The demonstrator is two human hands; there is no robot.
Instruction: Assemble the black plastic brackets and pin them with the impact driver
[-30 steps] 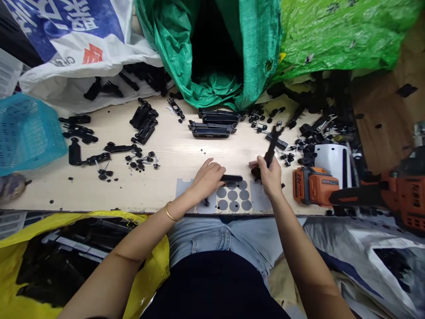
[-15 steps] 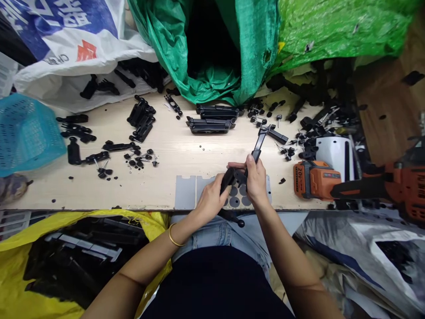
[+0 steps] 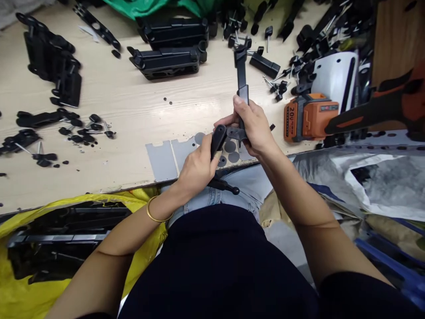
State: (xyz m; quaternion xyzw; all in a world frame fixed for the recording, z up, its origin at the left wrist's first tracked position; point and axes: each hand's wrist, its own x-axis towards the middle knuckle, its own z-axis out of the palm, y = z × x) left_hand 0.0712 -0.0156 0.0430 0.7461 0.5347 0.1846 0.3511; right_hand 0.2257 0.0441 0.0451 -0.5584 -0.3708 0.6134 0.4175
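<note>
My left hand is closed around a black plastic arm with a round hole near its top end. A black piece with a ball-shaped tip sticks out below that hand; whether it joins the arm is hidden. My right hand grips a long black bracket that points away from me, a flat tab showing at its lower end. The arm's top and the tab are close together; I cannot tell if they touch. Beneath both hands lie grey sheets and grey discs at the table edge.
Black brackets lie at the back, with black arms to the left. Black-headed screws are scattered right of centre. An orange battery tool rests at the right. A yellow sack of black parts stands below left.
The view has dipped and turned, bringing the table and hands nearer. Both hands keep their hold. The arm in my left hand now stands more upright, its hole beside the bracket's tab.
</note>
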